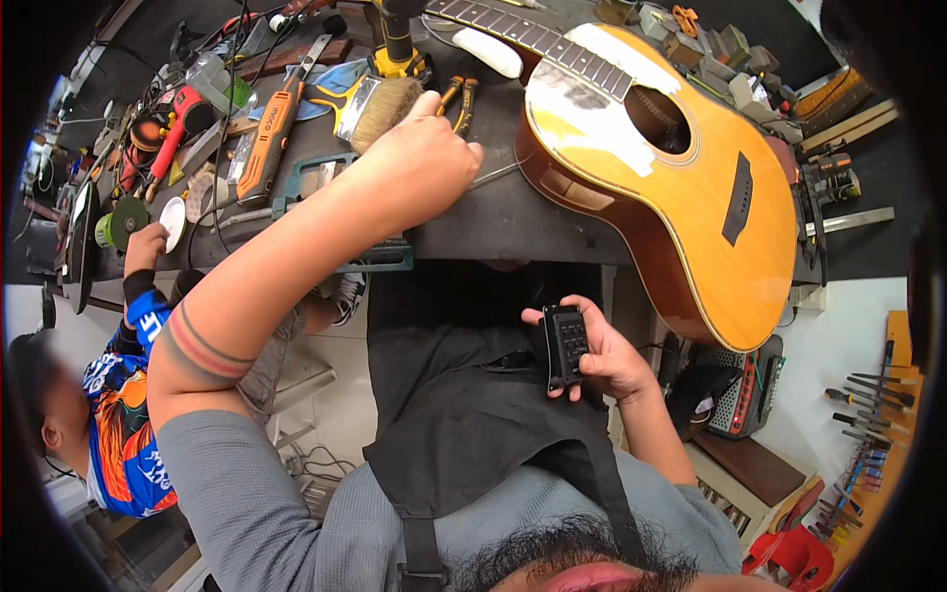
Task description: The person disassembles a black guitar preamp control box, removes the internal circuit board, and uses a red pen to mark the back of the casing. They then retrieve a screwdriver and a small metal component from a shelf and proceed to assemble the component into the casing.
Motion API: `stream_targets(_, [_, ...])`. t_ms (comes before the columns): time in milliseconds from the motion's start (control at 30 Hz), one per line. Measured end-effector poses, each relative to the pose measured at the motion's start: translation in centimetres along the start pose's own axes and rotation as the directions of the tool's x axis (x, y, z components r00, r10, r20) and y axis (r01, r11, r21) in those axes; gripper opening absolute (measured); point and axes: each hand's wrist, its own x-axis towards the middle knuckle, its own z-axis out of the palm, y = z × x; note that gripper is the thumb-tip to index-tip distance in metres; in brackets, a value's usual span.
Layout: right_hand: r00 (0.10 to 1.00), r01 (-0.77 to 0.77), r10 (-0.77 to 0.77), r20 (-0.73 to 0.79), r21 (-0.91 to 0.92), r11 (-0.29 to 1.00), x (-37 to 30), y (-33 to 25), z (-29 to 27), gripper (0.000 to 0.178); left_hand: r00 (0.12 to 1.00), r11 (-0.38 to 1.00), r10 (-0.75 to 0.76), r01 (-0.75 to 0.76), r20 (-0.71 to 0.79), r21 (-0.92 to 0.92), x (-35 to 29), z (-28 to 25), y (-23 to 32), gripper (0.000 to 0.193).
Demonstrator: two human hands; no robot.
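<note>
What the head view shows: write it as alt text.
The right hand holds a small black control panel before a cluttered workbench. An acoustic guitar lies to the right; the left hand is near a wide brush.

Grey textured short-sleeved shirt [261,474] lower left, black apron [464,434] at centre, black straps [420,543], dark buckle [422,573] near lower edge, dark stripes [192,359] ringing left arm [286,257], bare left hand [434,160], bare right hand [609,357]
</note>
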Motion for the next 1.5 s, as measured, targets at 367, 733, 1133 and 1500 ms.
stream_targets(367, [0.998,0.046,-0.048,0.029,0.044,0.998,0.9,0.0,-0.3,0.104,0.975,0.983,-0.101,0.067,-0.198,-0.169,1.4,4.8,5.2,0.018])
stream_targets(733, [0.993,0.117,-0.117,0.008,0.008,0.993,2.4,0.1,-0.2,0.103,0.994,0.951,-0.070,0.093,0.088,-0.296,-1.5,-0.5,3.6,0.015])
stream_targets(1133, [0.957,0.232,-0.243,-0.161,-0.085,0.969,4.4,1.4,0.7,0.100,0.900,-0.643,-0.426,-0.374,-0.094,-0.668,-7.6,3.2,7.7,0.022])
stream_targets(1500, [0.908,0.228,-0.264,-0.326,-0.144,0.963,5.0,2.1,1.8,0.105,0.808,-0.497,-0.589,-0.392,-0.031,-0.774,-2.8,7.0,13.4,0.021])
